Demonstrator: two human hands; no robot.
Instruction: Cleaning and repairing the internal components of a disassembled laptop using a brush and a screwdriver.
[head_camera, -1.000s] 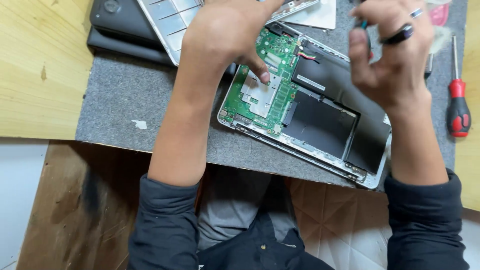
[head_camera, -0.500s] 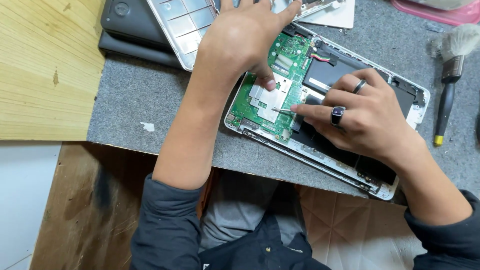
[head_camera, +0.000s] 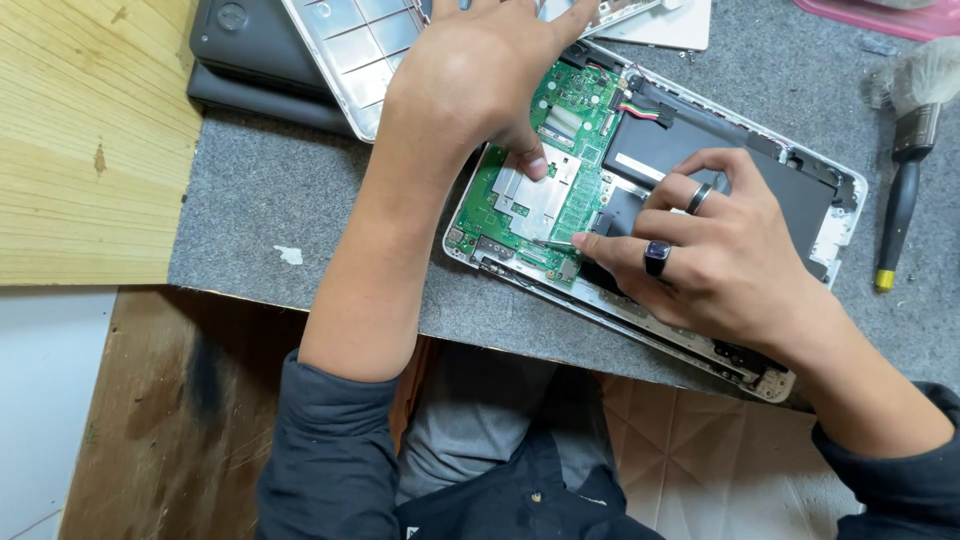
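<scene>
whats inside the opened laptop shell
In the opened laptop shell sit a green circuit board and a black battery. The left hand and right hand cover parts of both; what is under them is hidden.

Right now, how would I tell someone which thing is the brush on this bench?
Start at the opened laptop on the grey mat and look past its far right corner. The brush lies there alone: pale bristles, black handle, yellow tip, untouched by either hand.

Two hands, one opened laptop (head_camera: 800, 190), one green circuit board (head_camera: 575, 135), one brush (head_camera: 915, 130), two rings.
</scene>
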